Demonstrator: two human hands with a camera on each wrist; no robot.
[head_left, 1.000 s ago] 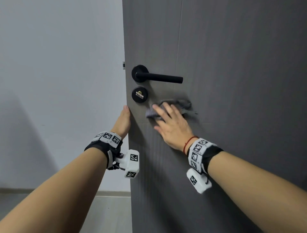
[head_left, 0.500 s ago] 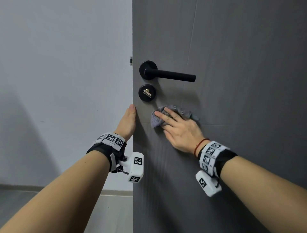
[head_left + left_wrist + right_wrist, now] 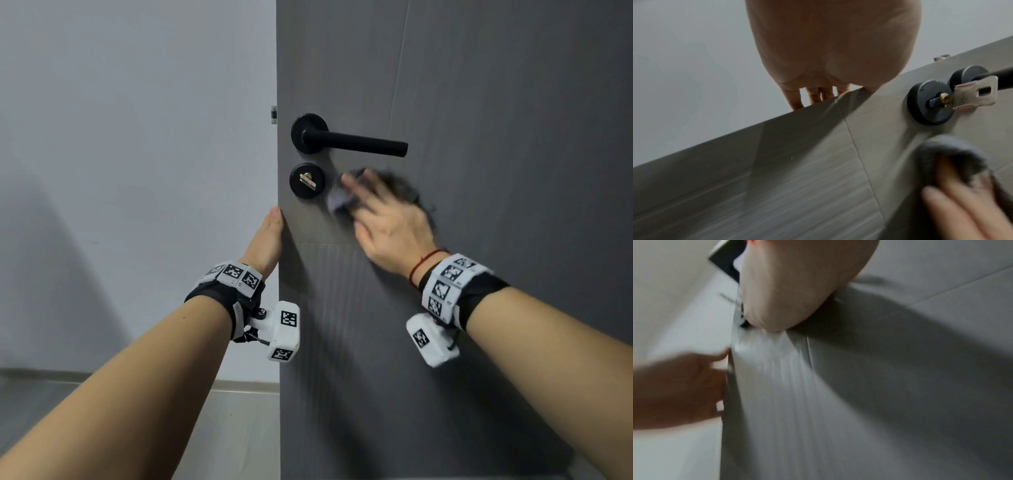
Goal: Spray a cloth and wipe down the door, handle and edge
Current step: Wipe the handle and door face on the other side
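- Pale wall [image 3: 137, 171] L, grey door [image 3: 496, 102] R.
- L hand [image 3: 265, 243] grips door edge.
- R hand [image 3: 387, 222], fingers flat, presses cloth [image 3: 337, 202] on door by lock [image 3: 306, 181], under handle [image 3: 359, 144].

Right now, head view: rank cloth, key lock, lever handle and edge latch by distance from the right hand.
1. cloth, under the right hand.
2. key lock, just left, and lever handle, just above: too close to call.
3. edge latch, upper left on the door.

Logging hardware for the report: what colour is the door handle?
Black; the handle shows best in the head view.
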